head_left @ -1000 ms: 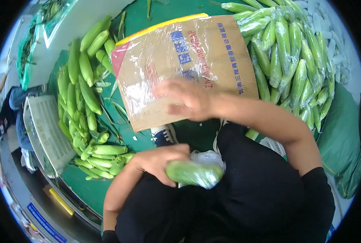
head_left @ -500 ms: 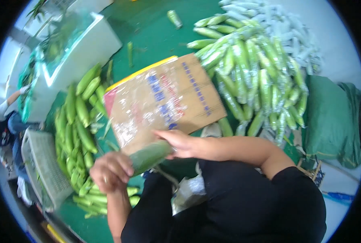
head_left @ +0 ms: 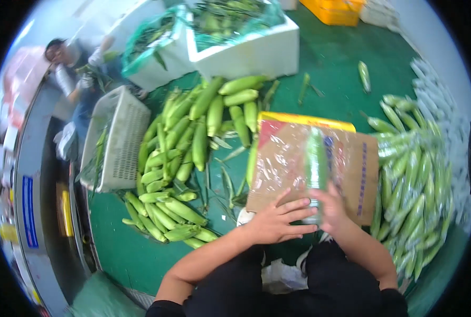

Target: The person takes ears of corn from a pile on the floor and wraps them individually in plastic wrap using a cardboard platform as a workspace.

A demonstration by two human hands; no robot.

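Note:
An ear of corn [head_left: 316, 158] in green husk and clear plastic film points away from me above the cardboard [head_left: 359, 174]; its near end is between my hands. My right hand [head_left: 331, 211] curls its thumb and fingers around the right side of that end. On the other side, my left hand [head_left: 285, 219] has its fingers stretched out and spread, their tips at the film. Motion blurs the corn slightly, and whether it touches the cardboard I cannot tell. Clear film also covers the cardboard's left part.
Unwrapped corn [head_left: 180, 142] is heaped at left beside a white plastic basket [head_left: 127, 140]. Film-wrapped corn [head_left: 410, 179] is piled at right. White foam boxes [head_left: 248, 55] hold green leaves at the back. A person [head_left: 85, 68] stands far left. An orange crate [head_left: 333, 11] is at the back.
My view has swung left. The corn, earlier held crosswise between both hands near my lap, now points away over the cardboard. My left hand's fingers have spread from a closed grip.

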